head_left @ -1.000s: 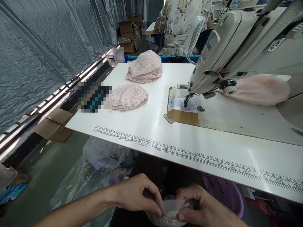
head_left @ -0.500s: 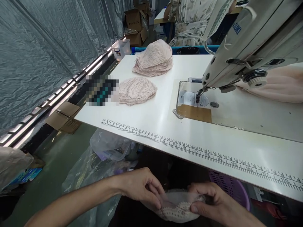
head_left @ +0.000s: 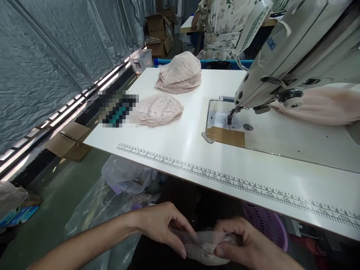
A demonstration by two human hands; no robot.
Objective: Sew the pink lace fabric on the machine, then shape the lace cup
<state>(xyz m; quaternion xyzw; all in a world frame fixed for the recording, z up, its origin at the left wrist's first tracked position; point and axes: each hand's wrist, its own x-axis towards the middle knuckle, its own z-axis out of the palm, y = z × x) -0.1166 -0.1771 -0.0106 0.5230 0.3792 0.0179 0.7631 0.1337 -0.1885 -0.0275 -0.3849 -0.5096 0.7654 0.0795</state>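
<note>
A pale lace piece with a sheer layer (head_left: 204, 252) is held low in front of me, below the table's front edge. My right hand (head_left: 239, 242) pinches its right end between thumb and fingers. At its left end is my left hand (head_left: 168, 232), thumb and fingers parted around the sheer layer, with some fingertips behind it. On the white table (head_left: 168, 144) lie a stack of beige lace pieces (head_left: 180, 73) and a smaller lace pile (head_left: 161, 109). The sewing machine (head_left: 270, 56) stands to the right, its needle area over the metal plate.
Pinkish fabric (head_left: 317, 107) lies behind the machine arm. A purple basket (head_left: 266, 225) and a clear plastic tub (head_left: 126, 174) are under the table. Cardboard boxes (head_left: 157, 30) stand at the back, near a person in a patterned dress (head_left: 222, 26).
My left thumb and fingers have spread apart at the lace piece. My right hand has shifted slightly left with its end. The whole view has moved a little.
</note>
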